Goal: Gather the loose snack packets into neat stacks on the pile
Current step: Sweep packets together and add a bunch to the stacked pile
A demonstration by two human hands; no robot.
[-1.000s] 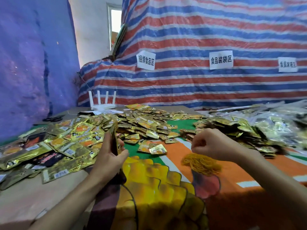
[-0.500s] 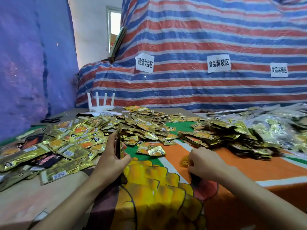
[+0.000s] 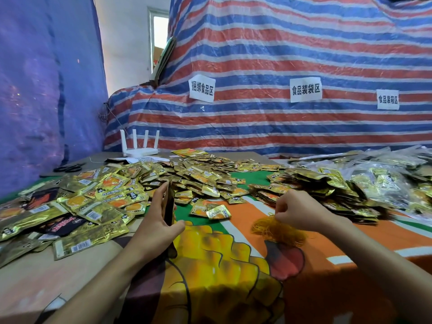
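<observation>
My left hand point(image 3: 154, 225) grips an upright stack of snack packets point(image 3: 168, 204), seen edge-on above the printed cloth. My right hand point(image 3: 297, 210) pinches at a heap of orange rubber bands point(image 3: 278, 229) lying on the cloth. Gold snack packets lie loose in a wide spread point(image 3: 194, 174) beyond my hands. Larger gold packets point(image 3: 93, 206) cover the left side. A pile of stacked packets point(image 3: 311, 183) sits at the right, just past my right hand. Two loose packets point(image 3: 210, 210) rest between my hands.
A white router point(image 3: 140, 148) and black scissors point(image 3: 69, 168) sit at the table's far left. Clear bags filled with packets point(image 3: 385, 176) are heaped at the far right. A striped tarp with paper labels point(image 3: 305, 89) rises behind the table.
My right hand dropped onto the rubber bands, covering them, and has now lifted slightly, pinching bands from the heap. My left hand keeps its stack upright in about the same place.
</observation>
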